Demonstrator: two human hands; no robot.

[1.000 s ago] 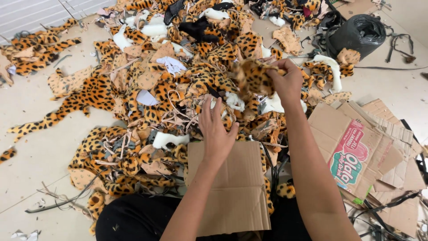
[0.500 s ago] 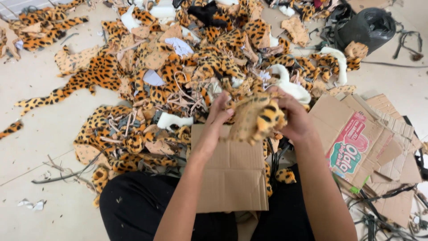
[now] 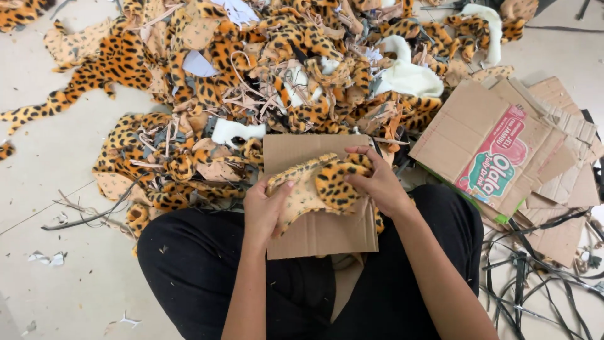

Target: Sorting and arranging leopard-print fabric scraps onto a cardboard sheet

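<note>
Leopard-print fabric piece (image 3: pixel 321 186) held over the cardboard sheet (image 3: pixel 321 230) on the lap, near the scrap pile (image 3: pixel 251 75); left hand (image 3: pixel 267 211) and right hand (image 3: pixel 377 186) fingers closed, gripping its ends

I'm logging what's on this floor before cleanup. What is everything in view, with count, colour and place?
leopard-print fabric piece: one, orange with black spots, held over the lap in both hands
cardboard sheet: one, plain brown, on the lap under the held piece
pile of fabric scraps: many, leopard-print with white and tan bits, on the floor ahead
flattened cardboard boxes: several, brown, one with a red and green print, to the right
black strips: many, on the floor at lower right
floor: pale, littered at left with small scraps
left hand: grips the piece's tan underside
right hand: grips its spotted side
</note>
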